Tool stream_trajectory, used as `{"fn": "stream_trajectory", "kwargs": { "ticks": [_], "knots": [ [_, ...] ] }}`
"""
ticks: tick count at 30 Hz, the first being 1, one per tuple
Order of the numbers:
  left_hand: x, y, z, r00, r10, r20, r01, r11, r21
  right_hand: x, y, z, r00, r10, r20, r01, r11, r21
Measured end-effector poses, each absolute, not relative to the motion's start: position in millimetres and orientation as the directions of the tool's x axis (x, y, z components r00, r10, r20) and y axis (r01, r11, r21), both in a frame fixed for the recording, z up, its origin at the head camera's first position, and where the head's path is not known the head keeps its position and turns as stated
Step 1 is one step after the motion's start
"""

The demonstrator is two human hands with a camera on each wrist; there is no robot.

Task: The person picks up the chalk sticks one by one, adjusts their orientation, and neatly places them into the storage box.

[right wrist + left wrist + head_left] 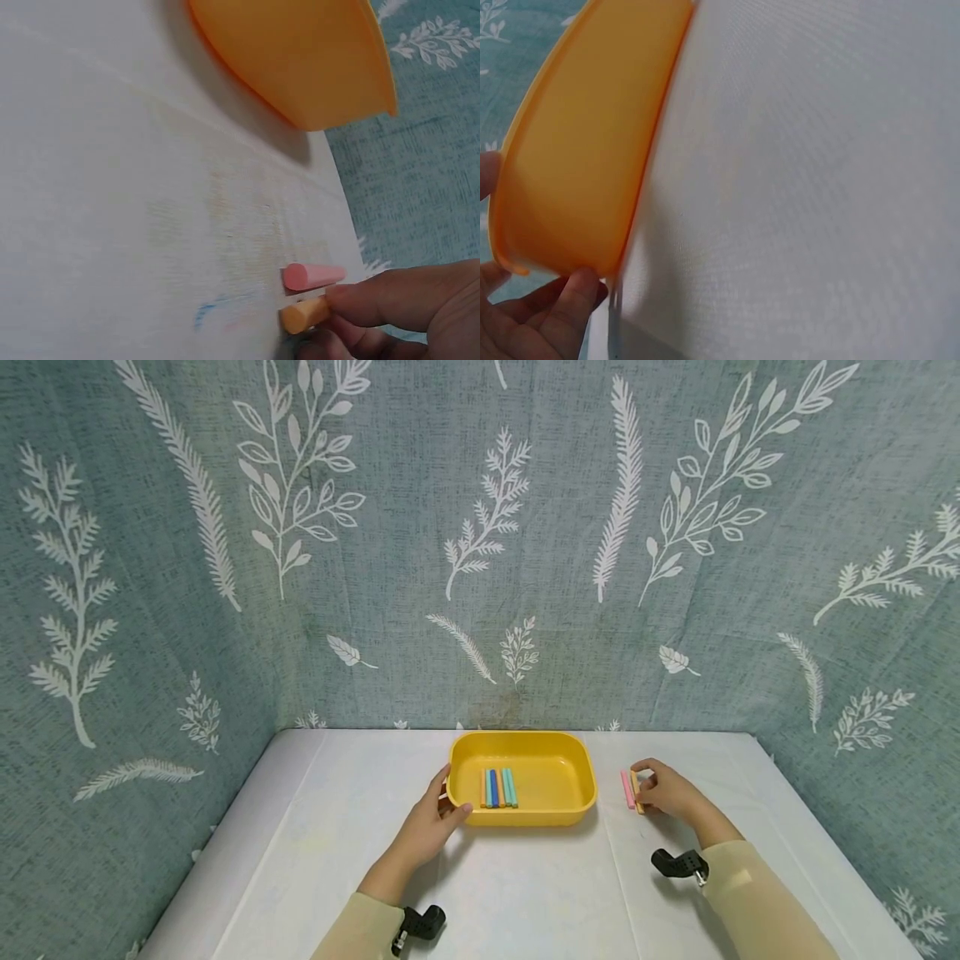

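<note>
Yellow tray [581, 793] on the white tabletop [525, 893] already holds a row of chalk sticks [499, 787], steadied by the left hand [429, 823]; outstanding: pink chalk [626, 788] lying beside it, orange chalk [637, 792] pinched in the right hand's [670, 794] grip.

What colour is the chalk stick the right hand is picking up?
Orange. The right hand pinches the orange chalk, beside a pink chalk; the right wrist view shows it best.

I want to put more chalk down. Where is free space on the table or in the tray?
Free: the yellow tray's right half, beside the chalk sticks; the cloth in front, between both arms. Crowded: the tray's left rim, held by the left hand, and where the right hand pinches the orange chalk beside the pink chalk.
</note>
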State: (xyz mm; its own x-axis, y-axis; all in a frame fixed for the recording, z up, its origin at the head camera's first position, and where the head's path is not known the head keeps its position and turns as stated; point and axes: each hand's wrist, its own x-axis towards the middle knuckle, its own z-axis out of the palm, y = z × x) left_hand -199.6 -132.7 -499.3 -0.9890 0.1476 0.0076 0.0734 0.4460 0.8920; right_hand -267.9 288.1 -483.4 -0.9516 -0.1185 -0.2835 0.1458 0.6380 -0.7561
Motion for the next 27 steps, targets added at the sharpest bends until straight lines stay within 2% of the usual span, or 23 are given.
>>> {"fn": "stream_trajectory", "kwargs": {
  "ticks": [8,21,27],
  "knots": [
    [-199,-133,-499,-0.989,0.15,-0.001,0.066,0.439,0.896,-263,286,-484,-0.96,-0.089,-0.267,0.162,0.602,-0.782],
    [-200,-133,-499,-0.988,0.153,0.005,0.071,0.432,0.899,-254,273,-454,-0.972,-0.137,-0.189,0.076,0.577,-0.813],
    [-199,-133,-499,-0.989,0.147,0.005,0.069,0.433,0.899,-251,261,-439,-0.971,-0.148,-0.185,0.076,0.545,-0.835]
  ]
}}
